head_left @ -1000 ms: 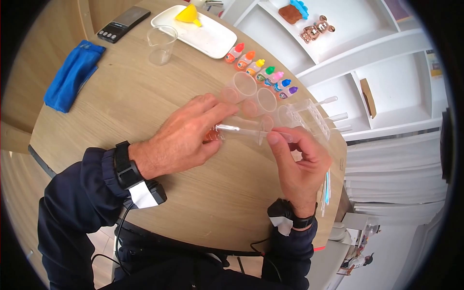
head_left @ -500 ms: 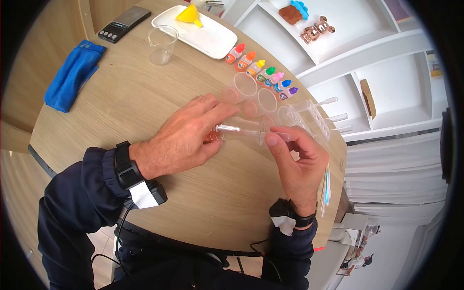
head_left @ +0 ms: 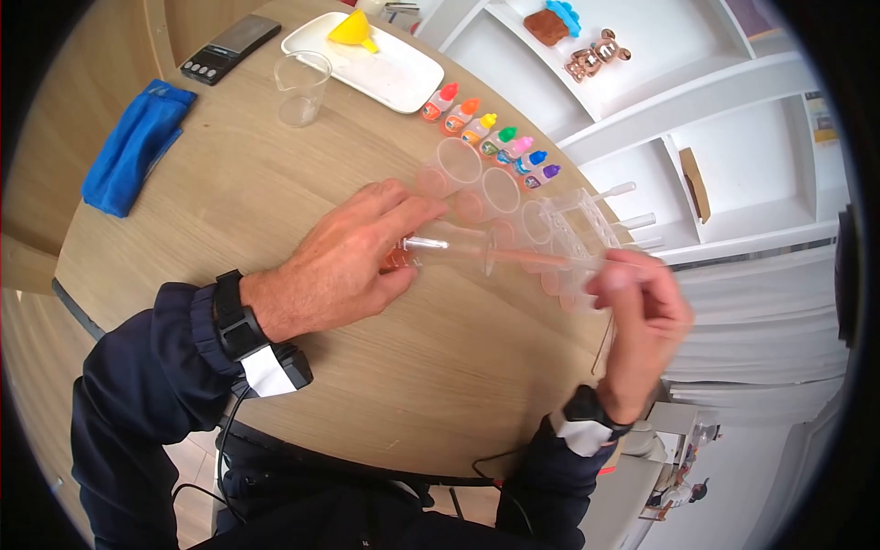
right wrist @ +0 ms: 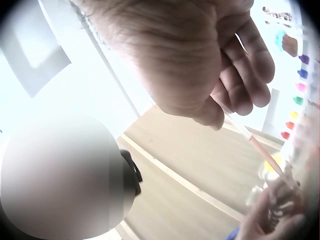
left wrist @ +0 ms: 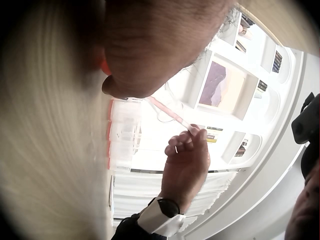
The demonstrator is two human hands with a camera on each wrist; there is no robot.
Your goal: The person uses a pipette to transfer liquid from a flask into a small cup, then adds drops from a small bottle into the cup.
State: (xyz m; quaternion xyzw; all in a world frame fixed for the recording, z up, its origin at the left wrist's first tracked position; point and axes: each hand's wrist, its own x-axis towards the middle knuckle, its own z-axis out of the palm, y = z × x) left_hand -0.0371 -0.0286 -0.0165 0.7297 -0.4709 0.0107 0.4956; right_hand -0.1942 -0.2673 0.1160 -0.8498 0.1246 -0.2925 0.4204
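Observation:
My left hand (head_left: 344, 261) grips a clear flask (head_left: 469, 246) with graduation marks and orange-red liquid (head_left: 396, 260) low in it. The fingers hide much of its body. To the right of the flask's rim, my right hand (head_left: 646, 316) pinches a clear plastic dropper pipette (head_left: 541, 258) near its bulb end. Its stem (right wrist: 265, 152) reaches back to the flask's mouth and looks reddish inside. From the left wrist view, the pipette (left wrist: 170, 112) slants between the rim and my right fingertips (left wrist: 196, 131).
Clear plastic cups (head_left: 501, 190) and a test-tube rack (head_left: 582, 225) stand beyond my hands. Colour-capped dropper bottles (head_left: 500, 140) line the far edge. Farther left are a beaker (head_left: 302, 90), a white tray (head_left: 403, 82) with a yellow funnel (head_left: 353, 29), a scale (head_left: 229, 49) and a blue cloth (head_left: 137, 147).
My right hand has moved right, away from the flask, drawing the pipette with it, so more of the reddish stem shows past the rim. My left hand and the flask stay nearly in place.

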